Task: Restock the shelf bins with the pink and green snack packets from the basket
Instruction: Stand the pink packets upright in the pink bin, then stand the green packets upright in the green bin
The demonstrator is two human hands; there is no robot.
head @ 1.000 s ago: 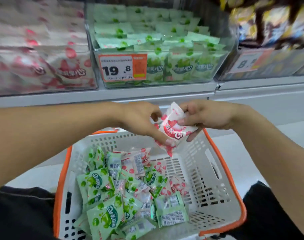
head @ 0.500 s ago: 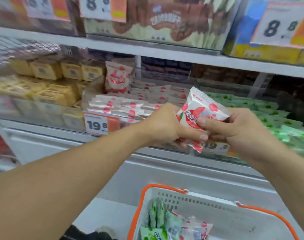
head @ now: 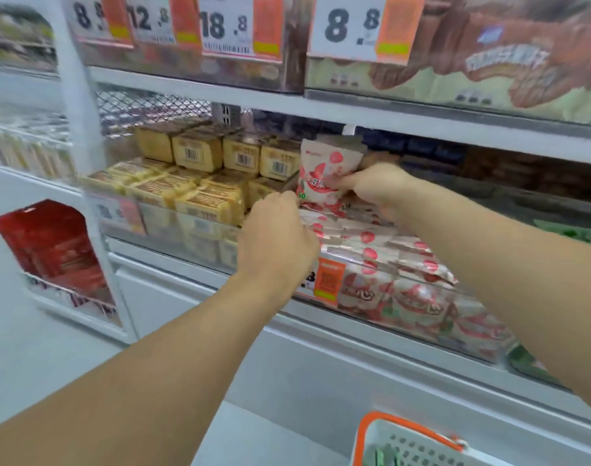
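Note:
My right hand (head: 375,188) pinches a pink snack packet (head: 321,169) and holds it upright at the back of the clear pink-packet bin (head: 408,311). Several pink packets (head: 381,250) lie stacked in that bin. My left hand (head: 277,237) is at the bin's front left, its knuckles close to the held packet's lower corner. Its fingers curl away from me, so what they touch is hidden. Green packets (head: 576,232) show at the right edge. A corner of the white basket with an orange rim (head: 401,427) shows at the bottom right.
A bin of yellow boxed snacks (head: 200,196) stands just left of the pink bin. The shelf above (head: 354,112) hangs low over the bins, with price tags (head: 351,28) on it. Red packets (head: 52,243) sit on a side rack at the left.
Both hands carried the pink packet up from over the basket and into the pink bin. My view swung up and left, so the basket dropped to the bottom corner.

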